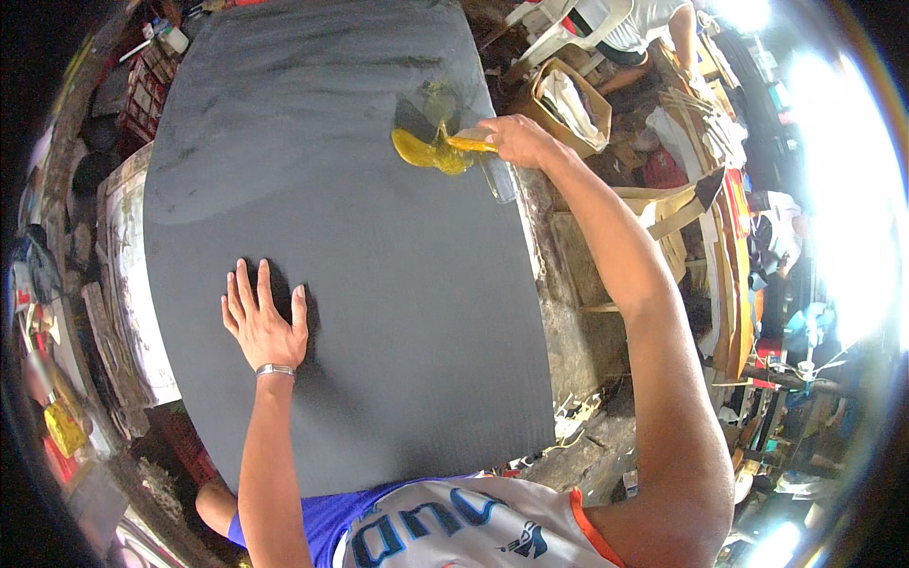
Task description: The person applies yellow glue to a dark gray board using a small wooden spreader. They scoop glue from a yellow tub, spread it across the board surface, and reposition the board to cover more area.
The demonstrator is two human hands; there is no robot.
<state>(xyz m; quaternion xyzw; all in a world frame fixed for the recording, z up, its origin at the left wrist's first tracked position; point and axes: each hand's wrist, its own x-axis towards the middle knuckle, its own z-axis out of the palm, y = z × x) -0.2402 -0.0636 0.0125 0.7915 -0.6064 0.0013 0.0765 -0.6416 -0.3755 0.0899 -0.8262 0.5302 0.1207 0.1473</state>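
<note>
While the left hand (pixel 268 327) lies palm-down: its fingers are spread wide on the left part of the dark sheet, with a metallic wristband (pixel 275 369) at the wrist.
Right hand (pixel 521 142): gripping a flat, yellow-coated spreader (pixel 471 142) near the sheet's right edge, the arm stretched far forward.
Yellow paste (pixel 421 150): a thick, curved smear on the upper right part of the sheet, touching the spreader's left end; a darker patch lies just beyond it.
Dark grey sheet (pixel 398 284): large and flat in front of the person, faintly ribbed nearby and streaked toward its far end; what carries it is mostly hidden.
Right side: a cardboard box (pixel 575 139) with white material inside stands near the right hand, beside a white plastic chair (pixel 549 43); another person (pixel 651 21) in a pale top sits past them.
Left side: a red crate (pixel 147 95) near the sheet's far left corner.
</note>
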